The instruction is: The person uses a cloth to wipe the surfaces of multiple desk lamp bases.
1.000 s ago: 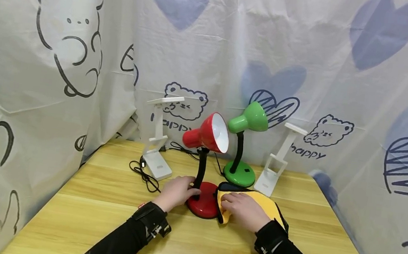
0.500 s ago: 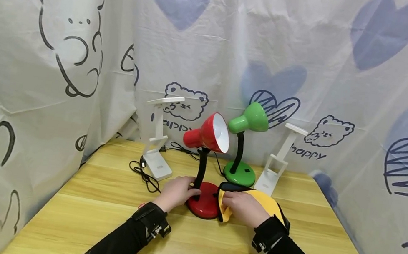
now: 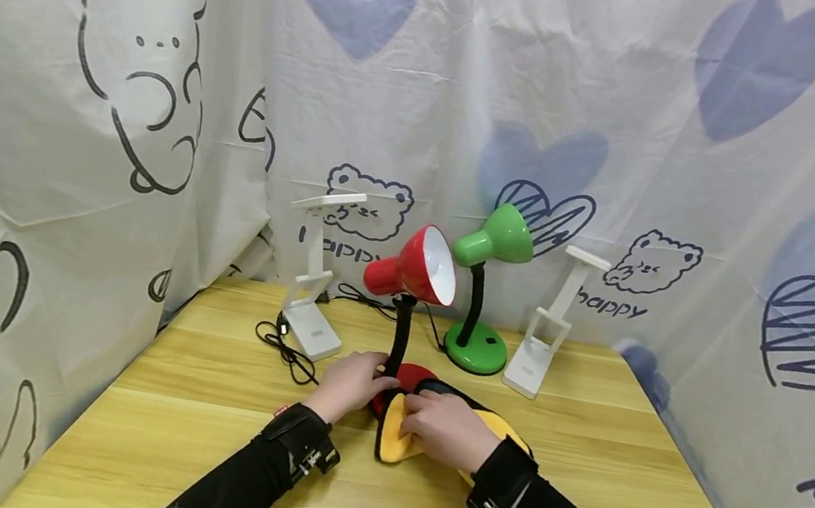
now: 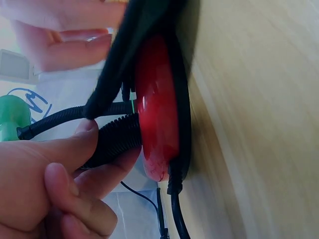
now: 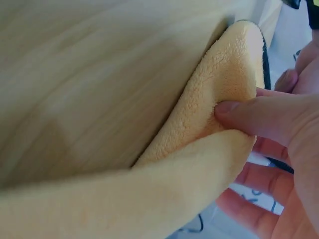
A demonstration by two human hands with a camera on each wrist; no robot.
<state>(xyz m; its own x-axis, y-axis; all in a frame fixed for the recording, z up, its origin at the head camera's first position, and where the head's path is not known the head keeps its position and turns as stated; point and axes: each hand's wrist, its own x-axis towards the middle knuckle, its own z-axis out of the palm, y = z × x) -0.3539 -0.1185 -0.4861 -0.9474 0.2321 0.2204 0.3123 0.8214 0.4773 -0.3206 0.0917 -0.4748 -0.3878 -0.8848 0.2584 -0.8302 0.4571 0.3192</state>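
A red desk lamp (image 3: 411, 270) stands upright on the wooden table. My left hand (image 3: 347, 383) grips the foot of its black ribbed neck (image 4: 117, 139), thumb and fingers on either side, just above the red base (image 4: 157, 109). My right hand (image 3: 449, 431) pinches a yellow cloth (image 5: 214, 84) with dark edging, thumb pressed into its fluffy face. In the head view the cloth overlaps the front and right of the lamp's base, partly hiding it. In the left wrist view a dark flap of the cloth hangs against the base and neck.
Behind stands a green desk lamp (image 3: 476, 347). White folding lamps stand at the back left (image 3: 314, 331) and right (image 3: 530, 367). A black cord (image 3: 287, 349) lies coiled beside the left one. Printed curtains (image 3: 442, 82) enclose the wooden table (image 3: 210, 399).
My right hand has moved left and slightly toward me, carrying the cloth from beside the red base to over its front. The left hand keeps its grip on the neck.
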